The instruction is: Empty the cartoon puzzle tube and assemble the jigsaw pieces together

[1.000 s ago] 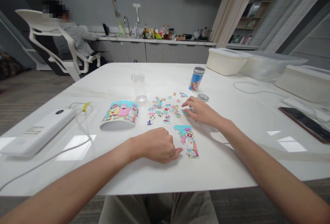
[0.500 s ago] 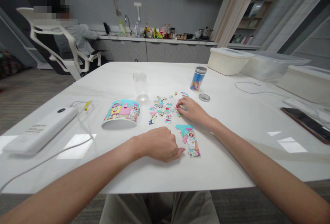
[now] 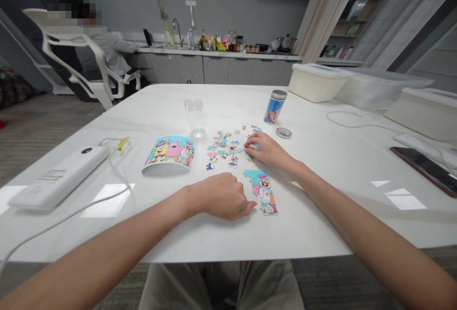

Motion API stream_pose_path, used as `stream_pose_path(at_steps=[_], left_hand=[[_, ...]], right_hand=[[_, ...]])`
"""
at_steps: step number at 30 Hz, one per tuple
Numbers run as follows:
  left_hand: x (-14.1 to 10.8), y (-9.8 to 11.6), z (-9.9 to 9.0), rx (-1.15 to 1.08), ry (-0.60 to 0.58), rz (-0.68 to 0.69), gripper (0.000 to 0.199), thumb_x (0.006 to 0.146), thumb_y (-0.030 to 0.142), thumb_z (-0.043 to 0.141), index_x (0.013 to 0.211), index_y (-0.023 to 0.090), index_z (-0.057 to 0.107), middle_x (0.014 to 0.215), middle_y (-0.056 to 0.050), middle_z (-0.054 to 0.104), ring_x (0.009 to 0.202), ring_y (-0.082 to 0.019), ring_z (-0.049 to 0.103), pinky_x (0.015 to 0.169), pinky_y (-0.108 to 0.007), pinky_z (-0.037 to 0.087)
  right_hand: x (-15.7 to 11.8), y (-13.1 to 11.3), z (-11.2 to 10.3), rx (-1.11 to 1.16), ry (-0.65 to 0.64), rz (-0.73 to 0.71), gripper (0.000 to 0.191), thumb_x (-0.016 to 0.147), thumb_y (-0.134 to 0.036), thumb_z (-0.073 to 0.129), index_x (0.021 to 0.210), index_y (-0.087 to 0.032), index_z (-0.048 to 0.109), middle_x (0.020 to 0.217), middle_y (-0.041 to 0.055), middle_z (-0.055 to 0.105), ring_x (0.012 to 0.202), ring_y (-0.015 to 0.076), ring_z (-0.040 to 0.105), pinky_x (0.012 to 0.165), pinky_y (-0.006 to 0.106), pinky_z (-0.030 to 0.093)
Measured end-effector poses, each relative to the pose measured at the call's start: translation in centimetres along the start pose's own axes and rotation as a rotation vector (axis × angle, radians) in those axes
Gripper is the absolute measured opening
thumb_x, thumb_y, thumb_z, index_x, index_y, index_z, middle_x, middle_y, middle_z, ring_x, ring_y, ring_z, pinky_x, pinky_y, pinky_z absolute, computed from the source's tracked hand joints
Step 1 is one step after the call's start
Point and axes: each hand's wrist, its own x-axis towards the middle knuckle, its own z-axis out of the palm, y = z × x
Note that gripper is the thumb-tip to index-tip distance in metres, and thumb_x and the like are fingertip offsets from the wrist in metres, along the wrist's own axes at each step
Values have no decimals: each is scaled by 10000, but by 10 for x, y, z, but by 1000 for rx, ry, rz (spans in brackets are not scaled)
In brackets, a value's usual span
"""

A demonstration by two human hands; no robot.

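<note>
My left hand rests on the white table, fingers curled into a fist and thumb pointing right, beside the joined puzzle section. Nothing shows in it. Over the right edge of the loose puzzle pieces is my right hand, its fingers bent and close together; whatever they hold, if anything, is too small to name. The curved picture card with cartoon figures stands left of the pieces.
Behind the pieces stand a clear jar and a blue picture can, with a metal lid near the can. A power strip lies left, a phone right. A person sits beyond the table.
The whole view has shifted very slightly. Both hands keep nearly the same places and shapes, and the joined section looks the same.
</note>
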Motion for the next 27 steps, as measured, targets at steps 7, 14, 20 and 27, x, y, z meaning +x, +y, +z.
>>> stream_pose_path(at_steps=[7, 14, 20, 27], left_hand=[[-2, -1, 1, -40, 20, 0, 537, 963, 287, 399, 480, 159, 595, 434, -61, 591, 345, -159, 508, 447, -306, 376], [0, -2, 1, -14, -9, -3, 511, 949, 303, 451, 487, 157, 614, 440, -52, 604, 360, -152, 533, 438, -286, 333], [2, -1, -3, 5, -53, -7, 512, 953, 317, 448, 504, 158, 636, 455, -49, 620, 382, -155, 558, 430, -283, 307], [3, -1, -5, 1, -68, -16, 513, 958, 319, 443, 514, 160, 646, 463, -50, 623, 376, -152, 544, 426, -287, 303]], right_hand=[[0, 7, -4, 7, -39, -5, 65, 789, -234, 660, 787, -195, 713, 1020, 83, 631, 1025, 234, 598, 988, 391, 420], [-5, 0, -16, -81, -76, -18, 137, 786, -226, 637, 888, -208, 727, 1102, 87, 638, 1062, 272, 574, 970, 431, 416], [-8, 0, -21, -91, -108, 16, 96, 773, -207, 632, 801, -213, 724, 1049, 74, 653, 1017, 261, 581, 932, 401, 419], [-13, 0, -24, -153, -81, 39, 124, 811, -280, 627, 805, -195, 717, 1032, 85, 649, 980, 265, 569, 888, 407, 408]])
